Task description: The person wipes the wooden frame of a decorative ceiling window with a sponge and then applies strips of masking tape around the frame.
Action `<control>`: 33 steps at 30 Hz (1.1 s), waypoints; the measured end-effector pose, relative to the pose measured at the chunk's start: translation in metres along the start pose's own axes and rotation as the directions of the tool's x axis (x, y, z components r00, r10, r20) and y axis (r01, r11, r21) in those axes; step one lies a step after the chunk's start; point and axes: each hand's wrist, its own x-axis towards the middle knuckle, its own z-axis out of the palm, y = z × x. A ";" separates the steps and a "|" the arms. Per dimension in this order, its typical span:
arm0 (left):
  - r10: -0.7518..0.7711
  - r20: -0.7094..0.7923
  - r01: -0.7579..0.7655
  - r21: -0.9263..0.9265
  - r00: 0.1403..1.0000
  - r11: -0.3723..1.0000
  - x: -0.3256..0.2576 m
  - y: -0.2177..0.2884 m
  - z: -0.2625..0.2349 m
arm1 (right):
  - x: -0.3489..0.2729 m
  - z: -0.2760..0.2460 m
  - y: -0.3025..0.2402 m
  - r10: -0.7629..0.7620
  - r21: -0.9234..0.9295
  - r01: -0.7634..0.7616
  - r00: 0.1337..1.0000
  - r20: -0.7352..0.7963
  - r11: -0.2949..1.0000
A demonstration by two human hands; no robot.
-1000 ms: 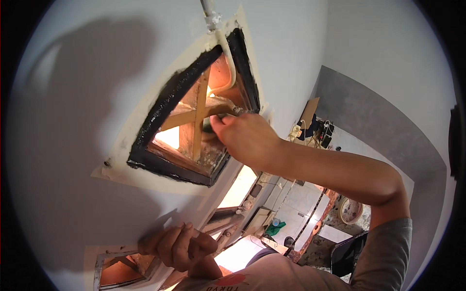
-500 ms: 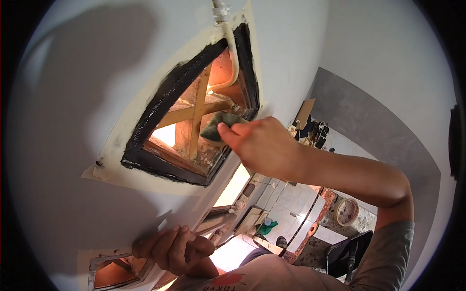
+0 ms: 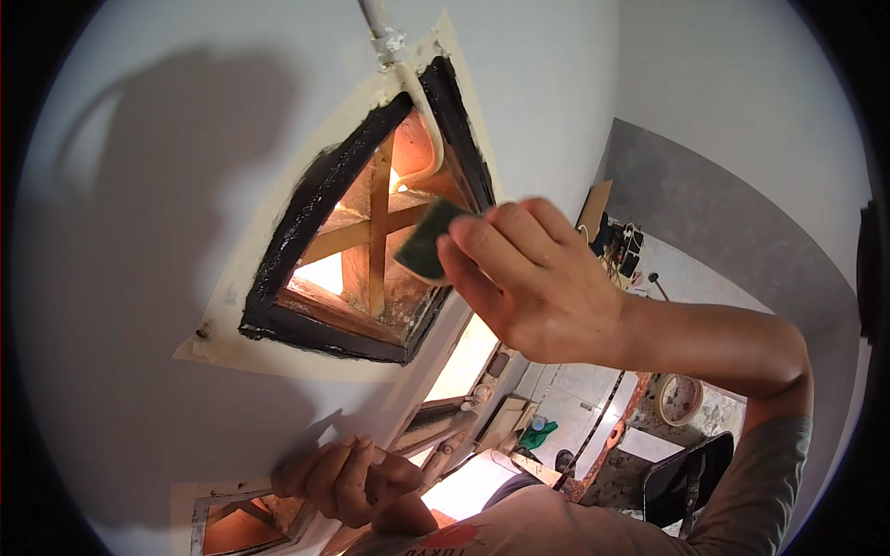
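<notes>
Head view: one green-faced sponge (image 3: 425, 245), pinched at one end by the right hand (image 3: 547, 283), presumably to leave its broad face free, before the lower right edge of the black frame (image 3: 298, 218); whether they touch cannot be told. Beige tape (image 3: 238, 280) borders that frame, presumably shielding the wall (image 3: 120, 306); the left hand (image 3: 343, 477), fingers curled, grip indeterminable, is near the smaller frame's (image 3: 197, 524) upper right corner. Writing: dark lettering beneath a red print (image 3: 459, 536) on the shirt (image 3: 547, 524), cut off below.
</notes>
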 end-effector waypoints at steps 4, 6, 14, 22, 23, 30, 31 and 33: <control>0.022 -0.049 -0.024 -0.029 0.999 0.999 0.000 -0.006 0.005 | 0.030 0.003 -0.004 -0.051 -0.207 0.019 0.987 -0.150 0.978; 0.044 -0.015 -0.045 -0.036 0.999 0.998 0.001 -0.010 -0.004 | 0.046 0.003 -0.015 -0.026 -0.245 -0.015 0.986 -0.164 0.969; -0.023 0.027 0.024 -0.045 0.999 0.999 -0.005 -0.004 -0.005 | 0.035 0.027 0.004 -0.242 -0.268 0.193 0.956 -0.166 0.944; -0.019 0.065 0.021 -0.030 0.998 0.999 0.001 -0.002 -0.009 | 0.043 0.051 0.020 -0.258 -0.212 0.225 0.956 -0.142 0.951; -0.042 0.070 0.044 -0.027 0.997 0.999 0.004 0.001 -0.009 | 0.046 0.052 0.019 -0.252 -0.180 0.225 0.957 -0.143 0.958; 0.045 0.021 -0.045 -0.012 0.999 0.999 0.006 -0.002 -0.001 | 0.061 0.067 0.020 -0.194 -0.117 0.179 0.971 -0.139 0.977; 0.032 0.026 -0.032 -0.008 0.999 0.999 0.003 -0.003 -0.001 | 0.062 0.069 0.020 -0.143 -0.069 0.136 0.982 -0.123 0.988; 0.009 0.001 -0.009 -0.026 1.000 1.000 0.003 -0.001 0.002 | 0.066 0.071 0.022 -0.086 -0.010 0.086 0.996 0.020 0.996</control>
